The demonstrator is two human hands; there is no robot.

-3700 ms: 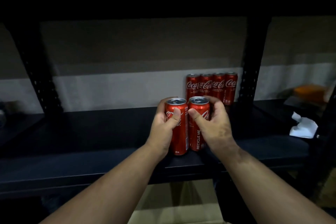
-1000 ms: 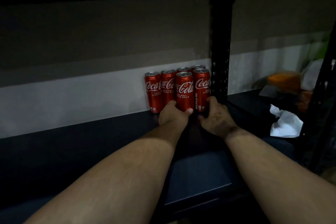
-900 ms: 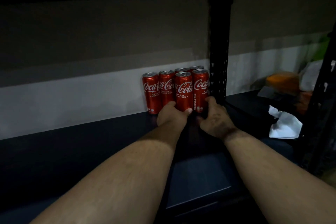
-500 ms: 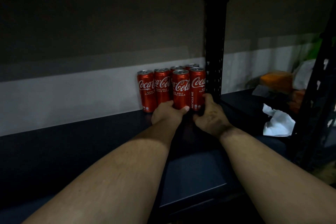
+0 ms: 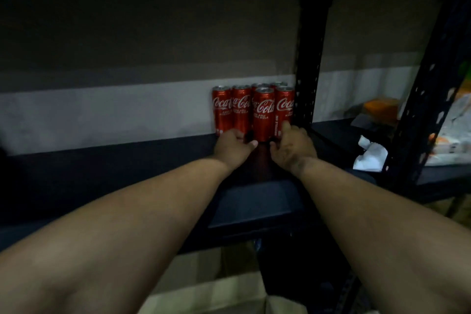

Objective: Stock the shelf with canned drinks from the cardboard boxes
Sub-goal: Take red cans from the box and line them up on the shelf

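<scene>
At the back of a dark shelf (image 5: pixel 249 201), toward one o'clock, six red cans (image 5: pixel 254 109) stand upright against the wall, just left of a black post (image 5: pixel 309 64). The left hand (image 5: pixel 233 146) is at the foot of the cans, fingers curled, thumb toward the front-row can; whether it grips or only touches is unclear. The right hand (image 5: pixel 293 146) has one finger raised against the rightmost can, the rest loosely bent. To finish well, the person should nudge both front cans flush, then let go gently so none tips. Dim light hides the fingertips. A box (image 5: pixel 204 296) shows partly at six o'clock; white paper (image 5: pixel 370 157) lies at three o'clock.
</scene>
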